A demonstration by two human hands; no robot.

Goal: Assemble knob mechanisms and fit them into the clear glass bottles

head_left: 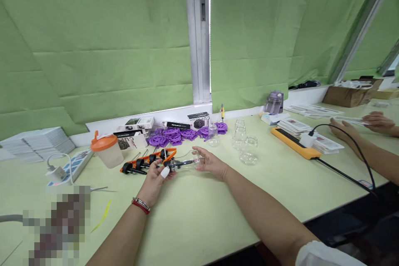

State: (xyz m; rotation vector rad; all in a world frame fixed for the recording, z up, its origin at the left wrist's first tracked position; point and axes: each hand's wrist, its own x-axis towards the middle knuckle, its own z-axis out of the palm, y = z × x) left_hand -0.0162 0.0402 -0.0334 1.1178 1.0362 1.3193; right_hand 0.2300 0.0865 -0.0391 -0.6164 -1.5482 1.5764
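Between my two hands a clear glass bottle [188, 165] lies sideways above the table, a dark rod showing inside it. My left hand [155, 183] is closed around a black lid with an orange handle [170, 158] at the bottle's left end. Something white, like a finger cover [165, 172], sits on my left thumb. My right hand [213, 163] grips the bottle's other end. Just behind my left hand lie several similar black-and-orange lids with rods [134, 169]. Several empty glass bottles [248, 157] stand to the right of my right hand.
Purple wheel-shaped parts [171, 135] and printed boxes [134, 139] line the back. An orange-lidded cup [107, 151] and a white power strip [73, 166] stand left. On the right are an orange power strip [293, 143], stacked cards [294, 126] and another person's hands [349, 130].
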